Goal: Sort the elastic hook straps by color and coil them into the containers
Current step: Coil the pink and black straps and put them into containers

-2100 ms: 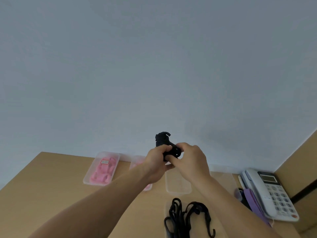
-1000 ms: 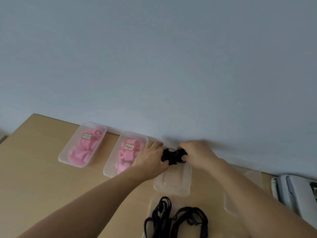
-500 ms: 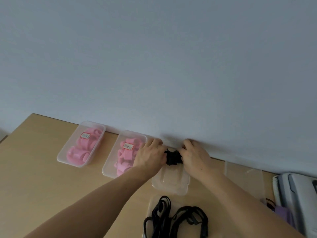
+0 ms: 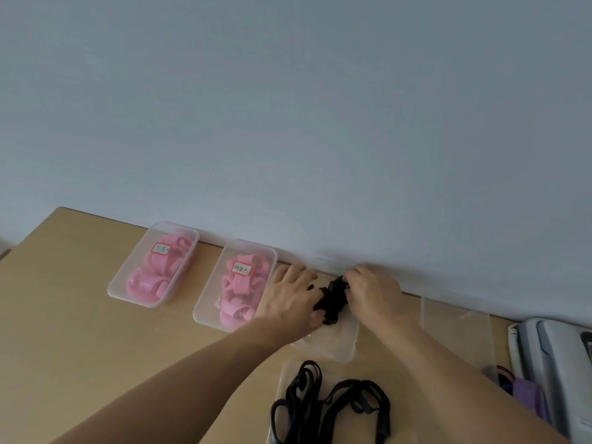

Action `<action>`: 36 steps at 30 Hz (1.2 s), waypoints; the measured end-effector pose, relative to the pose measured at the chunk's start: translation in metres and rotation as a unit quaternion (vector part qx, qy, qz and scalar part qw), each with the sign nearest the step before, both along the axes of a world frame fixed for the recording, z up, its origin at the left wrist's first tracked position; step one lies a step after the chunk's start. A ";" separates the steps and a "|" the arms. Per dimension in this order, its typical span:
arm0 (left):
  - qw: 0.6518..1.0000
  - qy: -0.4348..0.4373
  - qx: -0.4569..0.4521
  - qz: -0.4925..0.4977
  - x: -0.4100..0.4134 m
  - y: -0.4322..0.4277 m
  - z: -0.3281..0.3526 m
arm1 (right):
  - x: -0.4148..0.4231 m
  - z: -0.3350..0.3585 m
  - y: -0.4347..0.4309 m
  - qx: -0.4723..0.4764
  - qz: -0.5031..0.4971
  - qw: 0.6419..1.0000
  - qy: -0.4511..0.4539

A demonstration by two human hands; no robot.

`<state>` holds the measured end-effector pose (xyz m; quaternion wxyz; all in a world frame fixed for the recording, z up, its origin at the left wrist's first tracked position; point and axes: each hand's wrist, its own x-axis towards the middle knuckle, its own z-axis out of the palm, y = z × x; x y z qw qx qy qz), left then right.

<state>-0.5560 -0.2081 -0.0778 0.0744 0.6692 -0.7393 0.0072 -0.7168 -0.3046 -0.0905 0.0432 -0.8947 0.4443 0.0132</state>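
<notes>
At 6 o'clock, nearest the camera, loose black straps (image 4: 330,408) lie tangled on a clear lid (image 4: 283,379). Beyond them, near centre, the left hand (image 4: 293,299) and right hand (image 4: 374,294) both pinch a coiled black strap (image 4: 331,299) between their fingertips, low in a clear container (image 4: 336,346). Toward 9 o'clock, two clear boxes by the wall hold pink straps (image 4: 238,291), the farther box (image 4: 153,264) at the left
</notes>
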 end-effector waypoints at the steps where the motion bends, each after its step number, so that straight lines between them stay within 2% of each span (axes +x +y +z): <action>1: 1.000 -0.007 0.008 -0.004 0.001 0.000 -0.001 | 0.000 0.000 0.001 0.000 0.001 1.000 -0.004; 5: 0.998 -0.017 0.054 0.023 0.000 -0.003 -0.003 | -0.004 0.001 0.007 -0.002 -0.002 0.999 -0.046; 10: 0.998 -0.007 0.053 0.032 -0.001 -0.003 -0.006 | -0.011 -0.002 0.009 0.029 0.043 0.997 -0.061; 16: 0.999 0.009 0.026 0.032 -0.005 -0.003 0.000 | -0.013 0.000 0.017 0.009 0.045 0.996 -0.076; 21: 0.995 -0.017 0.082 0.046 -0.005 -0.006 -0.008 | -0.015 -0.020 0.017 0.087 0.043 0.991 -0.090; 25: 0.996 -0.017 0.081 0.034 -0.003 -0.005 -0.010 | -0.017 -0.017 0.021 0.104 0.041 0.989 -0.101; 29: 0.998 0.005 0.065 0.016 0.000 0.001 0.002 | -0.019 0.008 0.035 0.097 0.022 0.986 -0.137; 32: 0.998 0.035 0.053 -0.003 0.002 0.010 0.017 | -0.024 0.033 0.057 0.085 -0.008 0.988 -0.128; 36: 0.996 0.072 0.031 -0.044 0.001 0.032 0.035 | -0.033 0.063 0.099 0.021 -0.063 0.992 -0.112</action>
